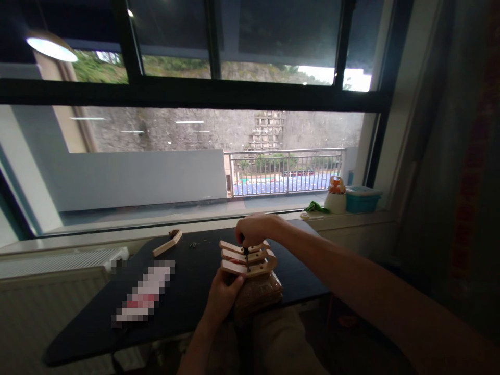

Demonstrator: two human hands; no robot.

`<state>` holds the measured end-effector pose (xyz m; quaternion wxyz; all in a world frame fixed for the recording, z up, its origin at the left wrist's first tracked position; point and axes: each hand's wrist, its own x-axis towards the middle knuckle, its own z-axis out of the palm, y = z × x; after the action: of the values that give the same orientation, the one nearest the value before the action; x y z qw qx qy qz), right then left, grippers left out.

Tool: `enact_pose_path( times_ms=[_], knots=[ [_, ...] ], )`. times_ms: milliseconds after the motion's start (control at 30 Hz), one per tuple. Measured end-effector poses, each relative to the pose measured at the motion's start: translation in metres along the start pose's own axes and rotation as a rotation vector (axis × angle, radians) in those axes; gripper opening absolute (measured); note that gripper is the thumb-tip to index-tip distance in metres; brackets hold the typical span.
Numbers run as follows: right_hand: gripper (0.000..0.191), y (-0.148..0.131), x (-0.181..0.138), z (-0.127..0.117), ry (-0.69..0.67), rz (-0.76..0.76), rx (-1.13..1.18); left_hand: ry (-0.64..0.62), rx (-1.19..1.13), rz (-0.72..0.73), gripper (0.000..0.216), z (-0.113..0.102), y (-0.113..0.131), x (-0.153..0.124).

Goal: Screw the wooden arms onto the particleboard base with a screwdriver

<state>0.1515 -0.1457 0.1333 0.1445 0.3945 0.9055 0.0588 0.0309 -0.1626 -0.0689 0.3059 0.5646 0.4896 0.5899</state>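
Observation:
My right hand (255, 229) is closed round the dark handle of a screwdriver (247, 260). The shaft points down at the nearest bar of a pale wooden assembly (234, 267), by a dark screw or hole. Three bent wooden bars lie side by side in it, with dark spots that look like screws or holes, and rounded right ends. My left hand (222, 297) grips the near left edge, thumb along the wood and the other fingers partly hidden. Beneath the wood sits a brown, shiny plastic-wrapped packet (260, 294) at the table's front edge.
On the black table (187, 291) lie a loose bent wooden piece (167, 244), several small screws (192, 245) and a blurred-out pinkish sheet (146, 294). A white bottle (335, 202), green cloth (315, 207) and teal tub (363, 200) stand on the windowsill. A radiator (50, 297) is at left.

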Motion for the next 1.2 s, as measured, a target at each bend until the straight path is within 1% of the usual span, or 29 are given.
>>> enact_pose_path(
  times_ms=[333,433,533,667,767,867,1033,1200],
  knots=[
    [0.035,-0.002,0.005,0.005,0.004,0.055,0.014,-0.009,0.007,0.003,0.038,0.000,-0.006,0.001],
    [0.037,0.001,0.007,0.007,0.003,0.073,0.025,-0.020,0.000,0.024,0.036,0.000,-0.006,0.001],
    [0.036,0.006,0.007,0.006,-0.027,0.083,0.050,-0.024,-0.004,0.032,0.035,0.000,-0.005,0.001],
    [0.040,0.010,0.005,0.001,-0.025,0.045,0.075,-0.006,-0.006,0.026,0.035,0.000,-0.004,0.001],
    [0.038,0.007,0.004,0.000,-0.015,0.004,0.074,0.003,-0.008,0.019,0.036,0.001,-0.003,0.001],
    [0.035,0.006,0.006,0.005,-0.021,-0.005,0.083,0.005,-0.002,0.013,0.037,0.001,-0.002,0.001],
    [0.036,0.014,0.015,0.017,-0.011,0.024,0.117,0.000,0.003,0.024,0.036,0.000,-0.002,0.000],
    [0.036,0.019,0.019,0.020,-0.058,0.063,0.167,-0.008,0.001,0.022,0.037,0.000,-0.004,0.001]
  ],
)
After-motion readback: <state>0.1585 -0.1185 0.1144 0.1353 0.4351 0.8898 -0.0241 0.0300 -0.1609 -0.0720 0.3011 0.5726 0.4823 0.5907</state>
